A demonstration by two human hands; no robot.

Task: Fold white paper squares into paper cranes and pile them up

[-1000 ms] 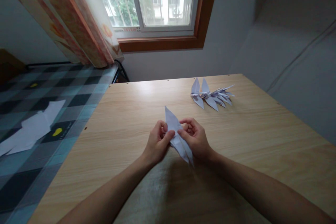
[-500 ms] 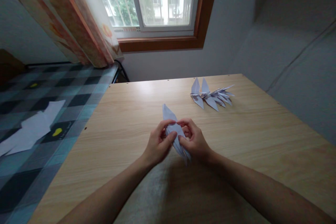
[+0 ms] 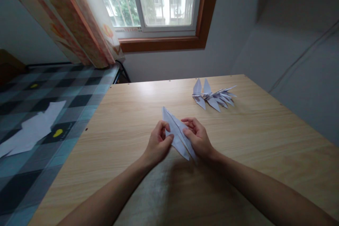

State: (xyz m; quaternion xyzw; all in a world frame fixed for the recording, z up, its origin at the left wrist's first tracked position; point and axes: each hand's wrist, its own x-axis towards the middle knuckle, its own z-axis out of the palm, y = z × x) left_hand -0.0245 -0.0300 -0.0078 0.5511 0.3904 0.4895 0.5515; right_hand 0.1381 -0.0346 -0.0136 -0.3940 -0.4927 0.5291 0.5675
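Observation:
Between my hands, over the middle of the table, is a folded white paper piece (image 3: 177, 132), long and pointed, with a lengthwise gap splitting its near end into two flaps. My left hand (image 3: 160, 139) pinches its left edge between thumb and fingers. On the other side my right hand (image 3: 197, 137) grips the right flap, its thumb lying on top and the other fingers partly hidden behind the paper. Farther back on the right lies a cluster of similar folded paper pieces (image 3: 213, 96), with pointed tips fanned out and overlapping.
The wooden table (image 3: 119, 120) spreads beneath my arms. To its left stands a bed with a checked cover (image 3: 23, 183), on which white paper sheets (image 3: 34, 130) lie. Beyond are a curtain (image 3: 76, 17), a barred window (image 3: 166, 0) and a wall with a cable (image 3: 299, 58).
The paper piece has opened out along its length, showing a wider face and a central gap. My right hand's index finger has lifted from the fold, and the hands sit slightly farther apart.

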